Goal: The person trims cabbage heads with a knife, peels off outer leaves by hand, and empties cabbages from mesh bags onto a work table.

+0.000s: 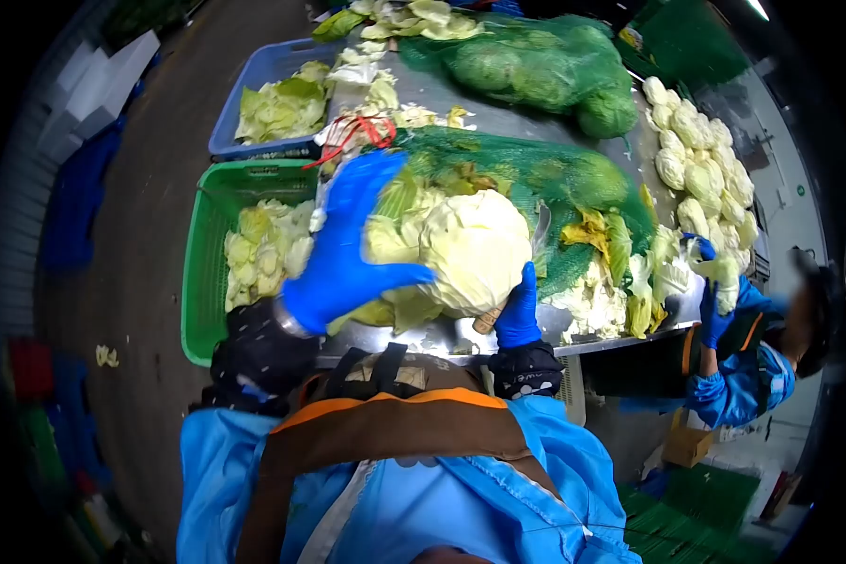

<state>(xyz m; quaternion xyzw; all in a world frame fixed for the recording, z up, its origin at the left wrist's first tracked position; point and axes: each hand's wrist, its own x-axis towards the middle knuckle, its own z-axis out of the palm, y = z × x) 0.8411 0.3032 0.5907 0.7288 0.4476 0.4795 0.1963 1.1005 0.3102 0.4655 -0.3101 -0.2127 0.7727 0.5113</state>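
Note:
A pale, trimmed cabbage (475, 252) sits in front of me above the metal table's near edge. My left hand (343, 249), in a blue glove, is open to the left of it, fingers stretched and thumb pointing at the cabbage, with a gap between. My right hand (520, 315), also gloved, is against the cabbage's lower right side and closed around a knife. The knife's wooden handle (486, 321) pokes out below the cabbage, and part of a blade shows beyond it. Loose outer leaves (395, 240) lie behind my left hand.
Green net bags of cabbages (573, 183) lie across the table. A green crate (197, 254) and a blue crate (263, 80), both holding leaves, stand left. Trimmed cabbages (700, 155) are piled right. A co-worker (743, 357) in blue gloves handles a cabbage there.

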